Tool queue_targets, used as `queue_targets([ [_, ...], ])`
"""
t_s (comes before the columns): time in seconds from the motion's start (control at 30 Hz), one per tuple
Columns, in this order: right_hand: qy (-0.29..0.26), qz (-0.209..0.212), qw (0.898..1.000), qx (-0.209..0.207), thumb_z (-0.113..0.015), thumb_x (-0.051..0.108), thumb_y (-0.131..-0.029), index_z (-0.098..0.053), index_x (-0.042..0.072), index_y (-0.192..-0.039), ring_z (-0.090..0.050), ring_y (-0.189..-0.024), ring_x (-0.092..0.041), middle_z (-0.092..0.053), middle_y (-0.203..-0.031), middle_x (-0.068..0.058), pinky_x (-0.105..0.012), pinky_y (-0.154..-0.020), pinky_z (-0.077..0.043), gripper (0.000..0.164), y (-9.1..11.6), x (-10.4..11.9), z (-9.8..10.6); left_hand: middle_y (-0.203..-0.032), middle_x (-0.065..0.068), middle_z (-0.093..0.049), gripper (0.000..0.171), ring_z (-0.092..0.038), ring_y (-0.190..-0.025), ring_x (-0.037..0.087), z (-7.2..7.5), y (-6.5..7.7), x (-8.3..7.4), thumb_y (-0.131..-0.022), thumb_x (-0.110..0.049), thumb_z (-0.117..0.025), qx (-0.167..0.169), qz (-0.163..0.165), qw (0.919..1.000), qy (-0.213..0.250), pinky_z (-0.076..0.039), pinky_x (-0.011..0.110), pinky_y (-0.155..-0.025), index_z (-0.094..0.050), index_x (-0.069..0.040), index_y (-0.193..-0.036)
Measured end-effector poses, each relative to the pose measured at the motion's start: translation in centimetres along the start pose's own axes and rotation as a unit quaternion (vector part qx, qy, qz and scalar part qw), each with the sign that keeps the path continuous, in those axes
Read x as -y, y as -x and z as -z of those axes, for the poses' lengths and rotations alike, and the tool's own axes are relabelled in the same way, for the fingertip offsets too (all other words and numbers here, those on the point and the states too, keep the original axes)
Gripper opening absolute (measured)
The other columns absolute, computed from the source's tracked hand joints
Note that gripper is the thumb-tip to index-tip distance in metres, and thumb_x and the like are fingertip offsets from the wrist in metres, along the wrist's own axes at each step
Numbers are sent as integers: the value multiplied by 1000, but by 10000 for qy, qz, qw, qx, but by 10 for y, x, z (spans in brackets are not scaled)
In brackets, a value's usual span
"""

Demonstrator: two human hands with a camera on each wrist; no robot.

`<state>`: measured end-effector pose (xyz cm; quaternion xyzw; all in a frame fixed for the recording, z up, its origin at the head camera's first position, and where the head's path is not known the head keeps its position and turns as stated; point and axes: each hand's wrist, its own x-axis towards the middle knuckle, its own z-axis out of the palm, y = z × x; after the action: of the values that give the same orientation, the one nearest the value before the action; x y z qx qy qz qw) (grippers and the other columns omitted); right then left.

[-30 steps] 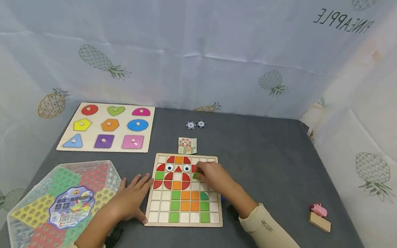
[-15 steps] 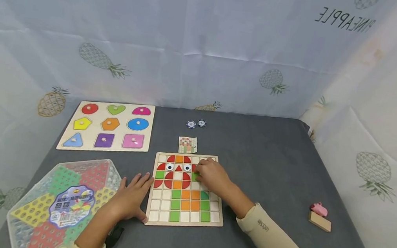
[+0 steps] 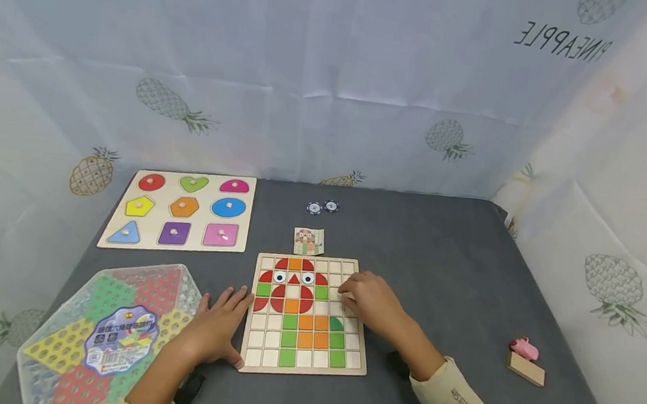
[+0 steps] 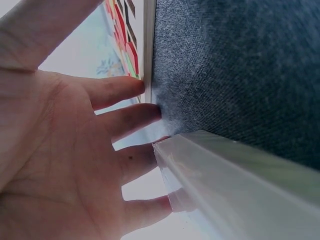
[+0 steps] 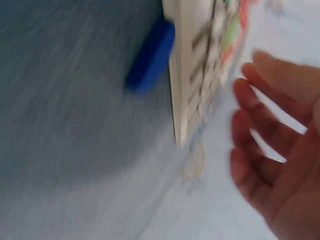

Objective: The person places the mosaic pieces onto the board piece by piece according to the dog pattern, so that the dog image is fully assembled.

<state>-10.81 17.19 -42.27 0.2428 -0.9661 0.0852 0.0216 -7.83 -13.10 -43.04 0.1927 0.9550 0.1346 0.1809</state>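
Note:
A wooden grid board [image 3: 304,373] lies on the dark table, filled with red, orange, green and plain pieces. Two round eye pieces and a red triangle form a face near its top. My left hand [image 3: 214,328] spreads along the board's left edge, its thumb at the lower corner and fingertips by the side. Over the right rim hovers my right hand [image 3: 375,304], fingers loosely bent, and the right wrist view shows nothing between them. A green square tile [image 3: 321,293] sits in the grid left of that hand. A blue block [image 5: 151,57] is beside the board's edge.
Behind the board lies a small picture card [image 3: 308,242], with two poker chips [image 3: 323,207] farther back. A shape puzzle [image 3: 151,222] and a hexagonal plastic box [image 3: 74,308] take up the left. Far right are a pink pig figure [image 3: 524,348] and wooden block [image 3: 526,368].
My right hand has come off the green tile and moved right, toward the board's edge, leaving the tile in the grid. My left hand stays at the left side.

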Motion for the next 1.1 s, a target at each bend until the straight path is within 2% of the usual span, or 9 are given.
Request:
queue_targets([
  [0.17,124,-878,9950,466,-75,24,-72,-68,14,-99,-60,-85,-17,-63,-93,1,-36,-72,-48,30,41,-17,13,-145,16,-27,116,-20,-133,39,1,1,2,-44,-41,-87,-50,-84,9999,-77,-8,67,-98,-31,-5,-140],
  [0.33,286,-1460,9843,949,-79,25,-64,-65,13,-99,-58,-81,-21,-59,-90,-1,-40,-69,-48,39,83,-33,21,-145,17,-28,115,-21,-133,40,3,1,4,-45,-41,-87,-120,-177,9997,-118,-9,68,-98,-32,-5,-139],
  [0.43,81,-1748,9761,1287,-81,25,-61,-64,16,-97,-55,-78,-16,-56,-87,2,-39,-65,-47,40,101,-40,22,-144,17,-28,114,-21,-133,40,6,1,3,-45,-40,-87,-111,-182,9997,-140,-9,68,-98,-33,-5,-139],
  [0.53,-210,-1969,9694,1451,-82,21,-61,-62,20,-91,-52,-74,-12,-53,-84,4,-35,-63,-46,36,113,-46,22,-144,17,-29,114,-21,-133,40,7,1,3,-45,-40,-87,-113,-176,9996,-176,-9,67,-98,-33,-4,-139],
  [0.7,-616,-2135,9655,1357,-77,9,-67,-59,19,-82,-49,-68,-9,-53,-78,5,-31,-60,-44,25,119,-51,20,-144,17,-29,114,-21,-133,39,6,0,3,-45,-40,-87,-103,-155,9996,-202,-9,67,-98,-34,-4,-139],
  [0.83,-683,-2044,9678,1300,-74,6,-70,-61,17,-82,-51,-69,-9,-56,-76,6,-31,-61,-45,21,116,-53,19,-144,17,-28,113,-21,-133,40,5,0,3,-45,-40,-87,-51,-147,9997,-164,-9,68,-98,-33,-5,-139],
  [0.97,-782,-1760,9761,1009,-74,10,-71,-61,16,-85,-50,-69,-7,-55,-78,8,-31,-61,-45,20,103,-49,18,-145,17,-28,113,-20,-133,40,3,0,3,-46,-40,-87,-14,-147,9998,-106,-8,68,-98,-33,-5,-139],
  [1.1,-997,-1360,9843,515,-74,13,-73,-62,16,-89,-53,-72,-7,-56,-84,7,-28,-62,-46,20,80,-35,19,-145,17,-28,114,-20,-133,40,1,0,2,-46,-40,-87,-2,-112,9999,-34,-8,67,-98,-33,-5,-139],
])
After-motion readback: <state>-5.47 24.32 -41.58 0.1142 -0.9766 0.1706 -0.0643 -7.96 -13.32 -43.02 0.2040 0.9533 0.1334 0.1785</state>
